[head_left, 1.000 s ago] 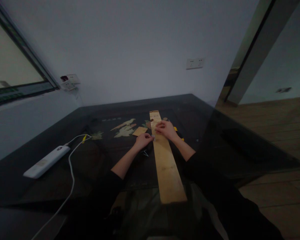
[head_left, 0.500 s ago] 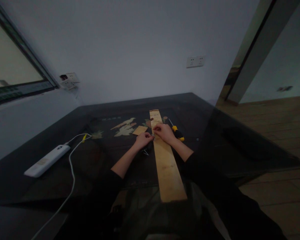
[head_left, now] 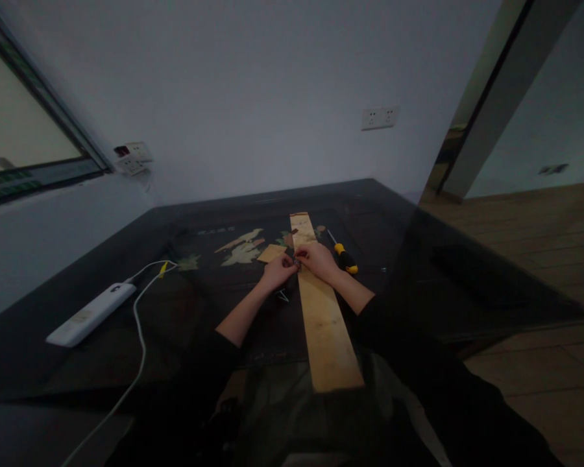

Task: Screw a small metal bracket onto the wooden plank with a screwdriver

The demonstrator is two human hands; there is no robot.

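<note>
Meeting fingertip to fingertip, left hand (head_left: 278,270) and right hand (head_left: 318,259) rest on the plank (head_left: 325,327).

It looked like a room in a home: plain white walls with sockets (head_left: 380,117), a wooden floor (head_left: 530,227) at 3 o'clock, a window (head_left: 24,139) at 10 o'clock, and a dark glass-topped counter (head_left: 214,214) with inlaid pictures.

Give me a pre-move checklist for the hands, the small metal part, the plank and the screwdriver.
1. Both hands on the part: left hand and right hand meet at the small metal part. Ok.
2. Part seated on the plank: too small and dim. Cannot tell.
3. Plank supported: near end overhangs the table edge. Not ok.
4. Screwdriver within reach: beside right hand. Ok.
5. Cable away from hands. Ok.
</note>
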